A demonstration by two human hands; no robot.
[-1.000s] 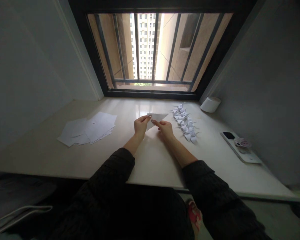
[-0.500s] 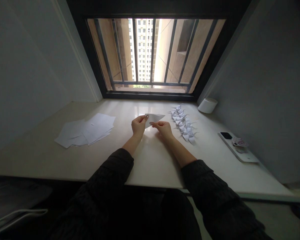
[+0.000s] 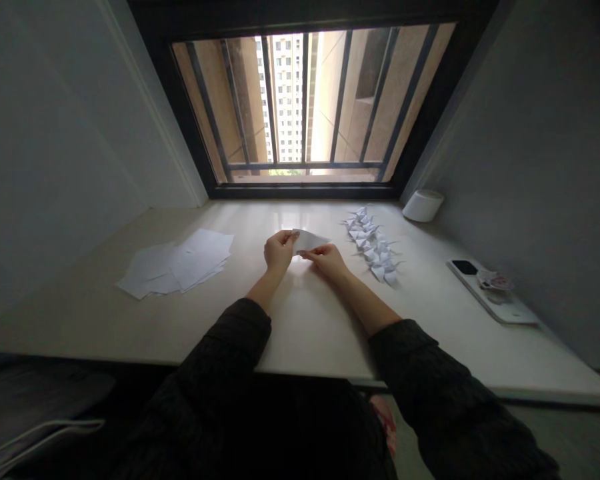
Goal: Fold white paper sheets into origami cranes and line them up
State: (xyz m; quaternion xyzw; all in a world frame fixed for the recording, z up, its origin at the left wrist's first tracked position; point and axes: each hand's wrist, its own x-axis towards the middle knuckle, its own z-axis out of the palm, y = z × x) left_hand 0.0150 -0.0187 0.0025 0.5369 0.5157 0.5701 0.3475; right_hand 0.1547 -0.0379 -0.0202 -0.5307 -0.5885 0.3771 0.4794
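Observation:
My left hand (image 3: 279,251) and my right hand (image 3: 327,259) hold a folded white paper triangle (image 3: 309,239) just above the pale table (image 3: 300,320), in the middle of the view. The left hand pinches its left corner. My right fingers pinch its lower edge close by. The paper's long point reaches to the right and looks narrower than a flat triangle.
A loose pile of white paper sheets (image 3: 177,263) lies to the left. A row of several folded paper cranes (image 3: 373,248) lies to the right. Further right are a white roll (image 3: 423,205) by the wall and a phone (image 3: 493,295) with a small round thing on it. A barred window (image 3: 305,107) faces me.
The paper's right point has drawn in and the triangle looks smaller and more folded. Both hands stayed close together at the same spot; the view shifted slightly.

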